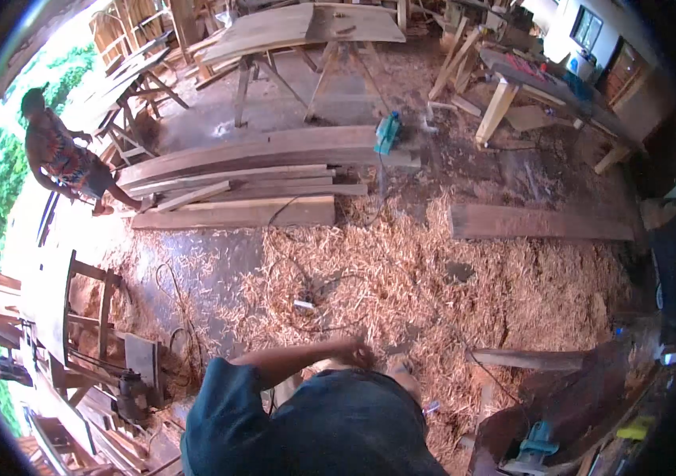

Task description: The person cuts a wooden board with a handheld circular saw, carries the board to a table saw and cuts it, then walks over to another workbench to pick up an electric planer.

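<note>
My left hand [356, 351] is in front of my body, with the forearm reaching across from the left sleeve. Its fingers are too small and blurred to show whether they grip anything. Below it is my dark green shirt [346, 420]. Wood shavings [401, 278] cover the floor just beyond the hand. A dark cable [338, 278] loops through them, with a small white block-like piece [304, 305] among the curls. I cannot see my right hand.
Planks [235, 213] lie across the floor ahead, a teal power tool [388, 132] on them. Another board [540, 223] lies right. Trestle tables [306, 28] stand behind. A person [60, 151] stands at left. Another teal tool [538, 444] is at lower right.
</note>
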A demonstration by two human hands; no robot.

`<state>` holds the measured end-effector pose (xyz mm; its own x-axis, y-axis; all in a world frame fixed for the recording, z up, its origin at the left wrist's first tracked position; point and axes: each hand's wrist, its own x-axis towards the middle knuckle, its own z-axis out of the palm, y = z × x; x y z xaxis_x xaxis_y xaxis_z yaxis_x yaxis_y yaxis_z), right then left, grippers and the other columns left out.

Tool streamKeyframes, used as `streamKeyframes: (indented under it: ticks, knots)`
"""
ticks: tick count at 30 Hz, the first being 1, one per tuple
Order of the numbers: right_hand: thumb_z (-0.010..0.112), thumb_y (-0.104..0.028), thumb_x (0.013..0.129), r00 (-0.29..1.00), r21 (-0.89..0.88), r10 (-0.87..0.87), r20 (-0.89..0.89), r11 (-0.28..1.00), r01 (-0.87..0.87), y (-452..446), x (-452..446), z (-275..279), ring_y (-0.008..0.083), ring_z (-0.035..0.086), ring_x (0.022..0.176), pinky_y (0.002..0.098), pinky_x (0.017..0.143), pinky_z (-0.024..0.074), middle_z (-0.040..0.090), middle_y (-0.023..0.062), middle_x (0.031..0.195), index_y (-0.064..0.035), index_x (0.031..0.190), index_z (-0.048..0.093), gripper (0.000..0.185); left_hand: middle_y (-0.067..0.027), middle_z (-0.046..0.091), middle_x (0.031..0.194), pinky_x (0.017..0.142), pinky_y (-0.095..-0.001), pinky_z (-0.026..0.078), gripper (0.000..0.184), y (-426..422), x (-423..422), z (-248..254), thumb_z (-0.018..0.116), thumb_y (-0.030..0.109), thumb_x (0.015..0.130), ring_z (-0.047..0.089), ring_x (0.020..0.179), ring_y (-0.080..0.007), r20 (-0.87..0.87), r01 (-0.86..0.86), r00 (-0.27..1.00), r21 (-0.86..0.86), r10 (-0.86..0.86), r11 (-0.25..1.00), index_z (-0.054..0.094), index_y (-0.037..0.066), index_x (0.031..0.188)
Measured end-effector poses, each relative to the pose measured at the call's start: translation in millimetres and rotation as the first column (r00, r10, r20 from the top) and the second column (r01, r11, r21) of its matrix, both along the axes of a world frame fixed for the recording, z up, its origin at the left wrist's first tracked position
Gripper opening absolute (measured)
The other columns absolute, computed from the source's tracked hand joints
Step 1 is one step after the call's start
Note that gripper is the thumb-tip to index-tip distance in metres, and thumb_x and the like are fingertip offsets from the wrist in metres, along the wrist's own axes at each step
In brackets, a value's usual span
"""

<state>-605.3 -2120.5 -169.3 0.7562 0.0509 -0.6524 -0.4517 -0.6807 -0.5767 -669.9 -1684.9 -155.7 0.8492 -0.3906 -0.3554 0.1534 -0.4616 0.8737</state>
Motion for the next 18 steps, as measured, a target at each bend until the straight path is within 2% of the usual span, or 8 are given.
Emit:
streamKeyframes:
  ticks: [3, 6, 10, 11, 13, 16, 17, 18]
  knots:
    - [0.066, -0.034, 0.080, 0.996, -0.029, 0.085, -0.008, 0.996, -0.085, 21.3, -12.6, -12.7, 0.0234, 0.066, 0.070, 0.0390, 0.062, 0.0518, 0.068, 0.0113, 0.073, -0.0051, 0.079, 0.070, 0.030, -0.0197, 0.068, 0.100, 0.081, -0.0454, 0.051, 0.047, -9.6, -23.5, -7.6, 0.060, 0.046, 0.088, 0.066, 0.093, -0.0351, 0.106, -0.115, 0.987, -0.082, 0.123, 0.990, 0.065, 0.004, 0.110]
    - [0.066, -0.035, 0.080, 0.976, -0.029, 0.210, 0.057, 0.978, -0.209, 36.9, -7.0, -31.9, 0.0240, 0.067, 0.071, 0.0393, 0.062, 0.0521, 0.069, 0.0115, 0.074, -0.0051, 0.080, 0.071, 0.030, -0.0193, 0.065, 0.116, 0.091, -0.0436, 0.048, 0.060, 3.1, -17.9, -1.8, 0.062, 0.052, 0.086, 0.062, 0.107, -0.0352, -0.121, -0.020, 0.992, 0.005, 0.020, 1.000, 0.058, 0.007, 0.125]
    - [0.063, -0.037, 0.083, 0.901, 0.054, 0.350, 0.258, 0.925, -0.375, 56.5, 36.0, -65.3, 0.0289, 0.067, 0.077, 0.0392, 0.069, 0.0520, 0.068, 0.0146, 0.079, -0.0045, 0.091, 0.071, 0.035, -0.0166, 0.067, 0.112, 0.089, -0.0442, 0.049, 0.058, 39.0, -6.0, 9.7, 0.062, 0.055, 0.085, 0.063, 0.104, -0.0353, -0.102, -0.118, 0.988, -0.022, 0.115, 0.993, 0.063, 0.010, 0.120]
    - [0.060, -0.036, 0.083, 0.915, -0.111, 0.377, 0.145, 0.925, -0.364, 54.5, 46.9, -106.2, 0.0324, 0.067, 0.082, 0.0418, 0.072, 0.0513, 0.068, 0.0181, 0.084, -0.0039, 0.094, 0.070, 0.035, -0.0161, 0.067, 0.112, 0.089, -0.0440, 0.049, 0.058, 46.9, -5.7, 20.0, 0.062, 0.056, 0.084, 0.064, 0.103, -0.0348, -0.163, -0.197, 0.968, -0.026, 0.190, 0.980, 0.063, 0.010, 0.119]
    - [0.058, -0.037, 0.085, 0.886, -0.098, 0.458, 0.071, 0.887, -0.451, 71.5, 70.0, -133.9, 0.0341, 0.066, 0.084, 0.0434, 0.074, 0.0507, 0.068, 0.0199, 0.086, -0.0033, 0.095, 0.070, 0.037, -0.0150, 0.068, 0.112, 0.089, -0.0435, 0.049, 0.058, 62.6, 3.0, 36.3, 0.062, 0.059, 0.084, 0.065, 0.101, -0.0340, -0.285, -0.340, 0.903, -0.022, 0.321, 0.940, 0.065, 0.012, 0.117]
    - [0.057, -0.036, 0.085, 0.872, -0.087, 0.489, -0.007, 0.868, -0.488, 136.5, 116.4, -96.4, 0.0372, 0.065, 0.087, 0.0454, 0.075, 0.0503, 0.067, 0.0224, 0.089, -0.0027, 0.098, 0.069, 0.037, -0.0140, 0.068, 0.113, 0.090, -0.0422, 0.049, 0.060, 91.7, 24.8, 22.3, 0.062, 0.062, 0.083, 0.064, 0.102, -0.0324, -0.394, -0.390, 0.809, 0.198, 0.437, 0.900, 0.066, 0.013, 0.116]
    - [0.057, -0.035, 0.085, 0.874, -0.083, 0.485, -0.029, 0.870, -0.486, 149.8, 127.7, -90.7, 0.0384, 0.065, 0.087, 0.0460, 0.075, 0.0502, 0.067, 0.0232, 0.090, -0.0026, 0.099, 0.069, 0.037, -0.0141, 0.068, 0.113, 0.092, -0.0407, 0.049, 0.063, 102.8, 34.0, 20.7, 0.061, 0.063, 0.083, 0.065, 0.103, -0.0310, -0.435, -0.467, 0.774, 0.096, 0.459, 0.879, 0.065, 0.011, 0.119]
    - [0.058, -0.034, 0.084, 0.875, -0.046, 0.483, -0.017, 0.874, -0.483, 164.8, 143.6, -90.5, 0.0376, 0.065, 0.087, 0.0457, 0.075, 0.0503, 0.067, 0.0230, 0.089, -0.0026, 0.097, 0.069, 0.036, -0.0146, 0.068, 0.112, 0.092, -0.0403, 0.049, 0.063, 113.3, 43.7, 19.8, 0.061, 0.063, 0.083, 0.065, 0.103, -0.0305, -0.457, -0.515, 0.731, 0.119, 0.507, 0.849, 0.065, 0.011, 0.119]
